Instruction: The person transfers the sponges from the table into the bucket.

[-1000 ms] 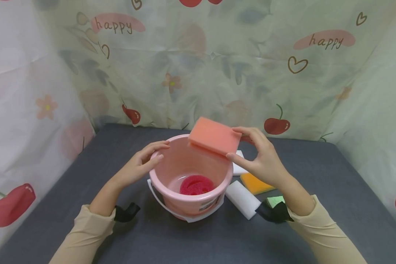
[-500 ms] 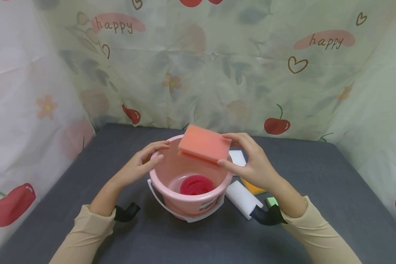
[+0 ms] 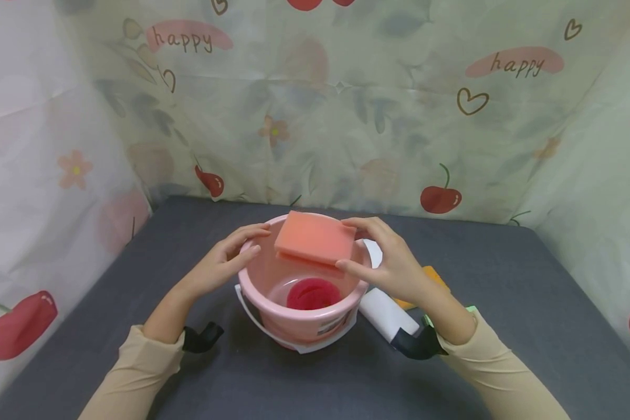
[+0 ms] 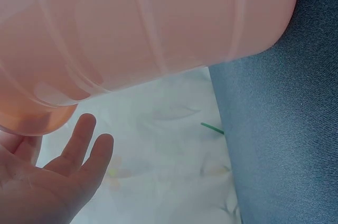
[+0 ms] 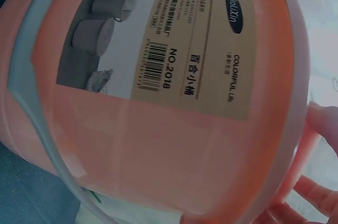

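A coral sponge (image 3: 315,238) hangs slightly tilted over the mouth of a pink bucket (image 3: 304,328), its right edge pinched between the thumb and fingers of a person's right hand (image 3: 391,256). The sponge's far edge overlaps the back rim in the head view; whether the 2 touch cannot be told. Its left edge stands apart from the left hand (image 3: 223,256), whose fingers, spread and loosely bent, rest at the bucket's left rim, with 2 fingers extended away from the wall in the left wrist view. Room remains between the sponge's near edge and the front rim, where a red sponge (image 3: 313,293) shows inside the bucket at the bottom. The white handle (image 3: 305,350) hangs down across the front, and a printed label (image 5: 158,44) faces the right wrist camera.

Just beside the bucket's right wall lies a white roll-like piece (image 3: 387,315); an orange sponge (image 3: 437,277), a green piece (image 3: 471,308) and another white piece (image 3: 374,253) show partly behind the right hand and arm. The dark table (image 3: 509,286) stretches from the bucket to its left and right edges, well apart from it, and meets a cherry-printed curtain (image 3: 341,128) along its back edge.
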The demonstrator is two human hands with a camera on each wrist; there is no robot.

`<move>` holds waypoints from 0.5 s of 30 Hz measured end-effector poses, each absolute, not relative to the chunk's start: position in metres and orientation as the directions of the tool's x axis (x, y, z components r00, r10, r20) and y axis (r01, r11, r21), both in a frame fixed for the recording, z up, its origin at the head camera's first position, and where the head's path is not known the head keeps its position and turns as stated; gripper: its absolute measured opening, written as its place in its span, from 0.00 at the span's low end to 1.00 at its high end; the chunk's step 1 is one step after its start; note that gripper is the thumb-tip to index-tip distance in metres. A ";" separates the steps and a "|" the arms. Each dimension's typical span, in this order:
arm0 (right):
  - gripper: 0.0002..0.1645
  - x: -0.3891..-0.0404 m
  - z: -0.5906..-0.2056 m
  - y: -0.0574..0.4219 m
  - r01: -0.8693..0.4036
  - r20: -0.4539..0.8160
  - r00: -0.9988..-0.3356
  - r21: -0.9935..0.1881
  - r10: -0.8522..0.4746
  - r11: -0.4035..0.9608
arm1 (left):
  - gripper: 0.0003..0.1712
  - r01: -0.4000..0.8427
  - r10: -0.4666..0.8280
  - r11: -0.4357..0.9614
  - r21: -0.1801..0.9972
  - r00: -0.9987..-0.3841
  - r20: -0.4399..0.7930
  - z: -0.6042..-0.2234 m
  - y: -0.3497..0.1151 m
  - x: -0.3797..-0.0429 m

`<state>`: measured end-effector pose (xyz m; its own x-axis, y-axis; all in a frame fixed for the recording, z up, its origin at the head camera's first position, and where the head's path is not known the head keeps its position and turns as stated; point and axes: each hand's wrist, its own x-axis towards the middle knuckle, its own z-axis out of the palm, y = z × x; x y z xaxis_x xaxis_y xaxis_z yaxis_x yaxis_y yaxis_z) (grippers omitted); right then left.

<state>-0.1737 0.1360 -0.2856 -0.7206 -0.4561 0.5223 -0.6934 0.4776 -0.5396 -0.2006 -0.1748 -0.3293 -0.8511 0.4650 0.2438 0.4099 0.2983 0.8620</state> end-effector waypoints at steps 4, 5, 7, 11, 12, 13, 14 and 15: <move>0.36 -0.173 -0.287 0.134 -0.661 0.485 -0.750 -0.562 -0.450 0.497 | 0.23 0.407 0.464 0.300 0.863 -0.853 0.240 -0.329 -0.175 -0.200; 0.36 -0.173 -0.287 0.133 -0.653 0.474 -0.758 -0.567 -0.449 0.503 | 0.23 0.407 0.464 0.301 0.862 -0.853 0.241 -0.330 -0.175 -0.201; 0.36 -0.173 -0.287 0.132 -0.639 0.456 -0.769 -0.575 -0.448 0.511 | 0.23 0.410 0.463 0.302 0.860 -0.852 0.244 -0.330 -0.175 -0.200; 0.36 -0.174 -0.287 0.131 -0.619 0.435 -0.784 -0.589 -0.442 0.519 | 0.23 0.414 0.462 0.302 0.859 -0.852 0.247 -0.330 -0.175 -0.201; 0.36 -0.174 -0.287 0.130 -0.615 0.430 -0.788 -0.593 -0.441 0.520 | 0.23 0.412 0.462 0.302 0.859 -0.852 0.247 -0.330 -0.175 -0.201; 0.36 -0.175 -0.287 0.130 -0.610 0.425 -0.792 -0.595 -0.439 0.523 | 0.23 0.412 0.462 0.301 0.860 -0.852 0.246 -0.329 -0.175 -0.201; 0.36 -0.175 -0.287 0.130 -0.604 0.420 -0.796 -0.599 -0.437 0.525 | 0.23 0.410 0.462 0.301 0.861 -0.852 0.245 -0.329 -0.175 -0.201; 0.36 -0.176 -0.287 0.130 -0.598 0.413 -0.800 -0.604 -0.435 0.526 | 0.23 0.410 0.462 0.300 0.862 -0.852 0.244 -0.329 -0.175 -0.201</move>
<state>-0.1758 0.1297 -0.2875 -0.8001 -0.4353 0.4127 -0.5981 0.5264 -0.6043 -0.2009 -0.1753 -0.3288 -0.8524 0.4623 0.2445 0.4097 0.2998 0.8615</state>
